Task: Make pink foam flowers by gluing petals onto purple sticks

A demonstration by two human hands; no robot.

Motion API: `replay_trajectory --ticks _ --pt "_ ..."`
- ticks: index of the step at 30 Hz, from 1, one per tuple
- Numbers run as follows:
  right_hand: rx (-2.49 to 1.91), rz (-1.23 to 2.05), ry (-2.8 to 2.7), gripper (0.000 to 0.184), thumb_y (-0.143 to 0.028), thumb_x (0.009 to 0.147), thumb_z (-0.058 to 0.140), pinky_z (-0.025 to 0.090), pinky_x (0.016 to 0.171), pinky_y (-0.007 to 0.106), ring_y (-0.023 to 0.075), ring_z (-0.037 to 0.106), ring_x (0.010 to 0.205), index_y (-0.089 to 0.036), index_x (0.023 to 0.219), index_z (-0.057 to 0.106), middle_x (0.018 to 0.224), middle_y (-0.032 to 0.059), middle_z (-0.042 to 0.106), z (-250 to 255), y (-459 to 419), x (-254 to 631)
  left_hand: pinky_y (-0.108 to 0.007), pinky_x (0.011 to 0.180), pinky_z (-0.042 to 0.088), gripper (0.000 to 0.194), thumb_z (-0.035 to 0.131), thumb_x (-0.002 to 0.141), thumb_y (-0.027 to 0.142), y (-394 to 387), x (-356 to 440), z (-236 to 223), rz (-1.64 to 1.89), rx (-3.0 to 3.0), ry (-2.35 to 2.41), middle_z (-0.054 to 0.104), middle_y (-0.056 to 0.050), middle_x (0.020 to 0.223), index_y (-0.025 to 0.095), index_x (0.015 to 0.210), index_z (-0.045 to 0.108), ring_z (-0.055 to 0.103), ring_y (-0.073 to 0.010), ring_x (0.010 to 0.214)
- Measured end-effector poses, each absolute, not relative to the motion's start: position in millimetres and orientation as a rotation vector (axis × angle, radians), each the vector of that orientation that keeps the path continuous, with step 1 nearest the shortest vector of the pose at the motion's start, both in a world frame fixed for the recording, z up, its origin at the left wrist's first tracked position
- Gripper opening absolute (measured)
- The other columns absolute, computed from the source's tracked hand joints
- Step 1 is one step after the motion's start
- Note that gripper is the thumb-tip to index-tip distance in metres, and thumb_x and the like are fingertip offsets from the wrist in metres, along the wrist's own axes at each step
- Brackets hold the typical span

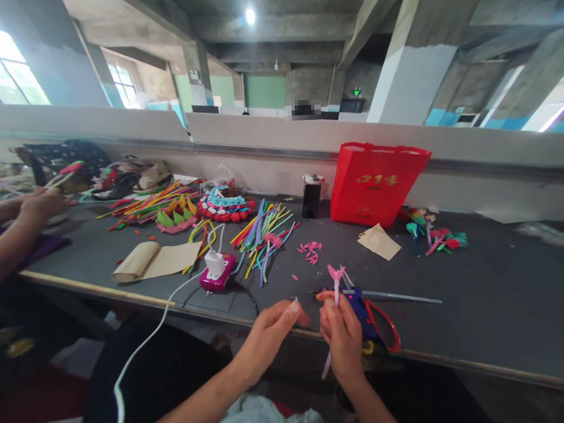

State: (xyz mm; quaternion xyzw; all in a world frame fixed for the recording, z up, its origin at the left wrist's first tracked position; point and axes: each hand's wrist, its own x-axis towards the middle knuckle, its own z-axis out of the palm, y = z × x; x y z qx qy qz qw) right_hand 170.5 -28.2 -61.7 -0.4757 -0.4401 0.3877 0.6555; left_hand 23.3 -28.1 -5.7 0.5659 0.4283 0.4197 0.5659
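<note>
Concrete beams and a bright lamp were above the dark table (477, 290), and a red bag (379, 185) stood at its back. Fingers of the right hand (344, 330) were closed around the pale stem of a pink flower (336, 273), in front of the bag and near the table's front edge. The left hand (270, 322), left of the bag's front, had its fingers partly bent; whether they pinched something tiny, I cannot tell. Just beside the right hand lay a blue tool (361, 311) and a red loop handle (390, 331). Small pink pieces (312, 251) lay left of the bag, colourful sticks (264, 231) farther left. Directly left of it stood a phone (311, 201); right of it were craft flowers (444, 238). Far left, another person's hands (43, 203) were raised.
</note>
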Motion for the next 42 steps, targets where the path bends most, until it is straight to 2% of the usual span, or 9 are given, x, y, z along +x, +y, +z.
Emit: replay_trajectory --ticks 2,4,11,17,23,26,29,33,42 --pt "-0.992 1.002 -0.929 0.032 -0.048 0.095 0.046 0.019 0.039 0.018 0.0075 0.021 0.043 -0.019 0.089 0.059 0.051 -0.0108 0.025 -63 -28 170 -0.026 0.067 0.041 0.049 0.055 0.088 0.053 -26 22 -9 0.969 1.384 1.107 0.057 -0.002 0.057 0.017 0.055 0.063 0.052 -0.0149 0.062" --pt "-0.955 1.073 -0.919 0.034 -0.048 0.095 0.045 0.018 0.040 0.018 0.0071 0.019 0.043 -0.019 0.084 0.058 0.051 -0.0106 0.025 -63 -29 169 -0.025 0.058 0.036 0.049 0.057 0.087 0.051 -23 22 -13 1.007 1.368 1.142 0.048 0.001 0.051 0.017 0.053 0.058 0.043 -0.0118 0.053" --pt "-1.019 1.052 -0.984 0.037 -0.052 0.092 0.048 0.022 0.039 0.019 0.0076 0.024 0.043 -0.020 0.077 0.055 0.052 -0.0094 0.029 -55 -25 169 -0.027 0.077 0.043 0.029 0.061 0.087 0.042 -6 35 -3 1.142 1.575 0.988 0.062 -0.007 0.095 0.019 0.100 0.074 0.054 -0.0176 0.084" --pt "-1.173 0.829 -1.185 0.036 -0.051 0.092 0.046 0.039 0.049 0.023 0.0123 0.044 0.052 -0.019 0.083 0.061 0.058 -0.0031 0.048 -55 -26 169 -0.027 0.078 0.046 0.021 0.070 0.081 0.037 -1 50 -5 1.148 1.299 0.807 0.062 -0.007 0.091 0.019 0.088 0.077 0.056 -0.0190 0.088" --pt "-1.172 0.817 -1.307 0.039 -0.045 0.097 0.038 0.036 0.046 0.022 0.0108 0.042 0.048 -0.019 0.078 0.059 0.055 -0.0045 0.045 -49 -27 166 -0.023 0.055 0.044 0.020 0.076 0.074 0.035 0 53 -10 1.005 0.928 0.751 0.058 0.000 0.068 0.016 0.078 0.071 0.050 -0.0117 0.059" --pt "-1.213 0.837 -1.420 0.032 -0.043 0.096 0.042 0.042 0.051 0.023 0.0123 0.051 0.054 -0.019 0.090 0.062 0.062 -0.0028 0.053 -44 -31 174 -0.022 0.060 0.044 0.019 0.079 0.070 0.031 6 53 -7 1.025 0.867 0.760 0.059 0.000 0.070 0.016 0.073 0.069 0.052 -0.0111 0.063" --pt "-1.348 0.535 -1.523 0.024 -0.037 0.092 0.053 0.050 0.070 0.029 0.0186 0.062 0.078 -0.021 0.109 0.061 0.088 0.0040 0.066 -52 -41 193 -0.020 0.070 0.043 0.016 0.075 0.076 0.030 17 48 -6 1.115 0.885 0.777 0.061 0.000 0.075 0.016 0.075 0.067 0.054 -0.0103 0.071" --pt "-1.572 -0.222 -1.567 0.044 -0.039 0.087 0.061 0.045 0.092 0.049 0.0314 0.058 0.105 -0.020 0.125 0.053 0.113 0.0146 0.064 -85 -53 224 -0.023 0.075 0.044 0.017 0.069 0.082 0.033 36 38 -4 1.148 0.898 0.749 0.062 -0.001 0.083 0.017 0.080 0.064 0.057 -0.0114 0.074" --pt "-1.699 -0.550 -1.765 0.042 -0.045 0.087 0.057 0.048 0.082 0.049 0.0334 0.059 0.102 -0.027 0.124 0.059 0.119 0.0158 0.056 -137 -53 262 -0.022 0.063 0.041 0.021 0.069 0.081 0.035 71 41 4 1.093 0.959 0.729 0.060 0.001 0.076 0.017 0.078 0.058 0.054 -0.0094 0.063"
